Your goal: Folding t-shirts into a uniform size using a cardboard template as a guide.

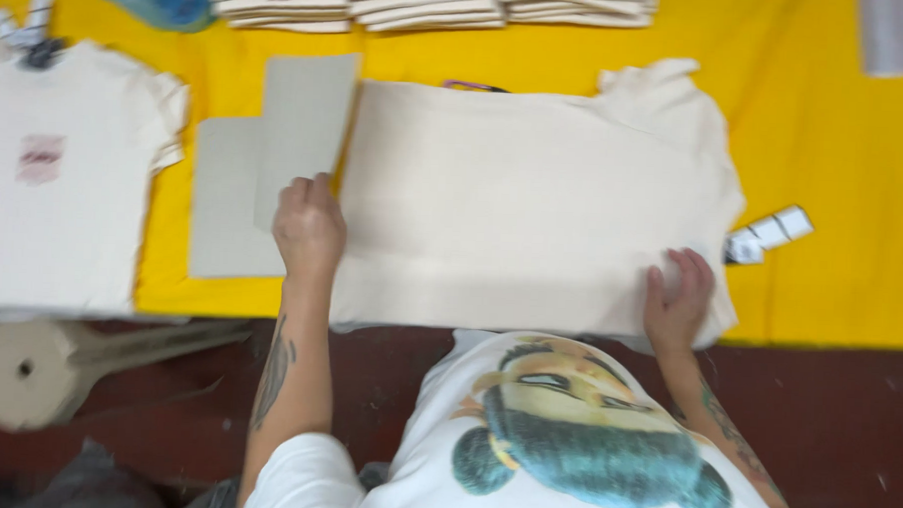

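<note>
In the head view we see no real box or basket; the yellow table (835, 147) carries everything. At its far edge lies a row of folded cloth stacks (420, 5), and on the left a finished cream shirt (59, 170) with a small pink print lies flat.

In the middle lies the cream shirt (533, 207) we work on, folded into a wide rectangle, smooth, with one sleeve bunched at the top right corner. White paper tags (770, 235) stick out at its right edge.

Our left hand (309, 224) rests at the left edge of this shirt, fingers curled down, touching a grey cardboard sheet (264, 167) just beside the shirt (whether it truly grips the sheet, we cannot tell). Our right hand (678, 297) presses the lower right corner of the shirt, fingers spread and flat, not clenched.
</note>
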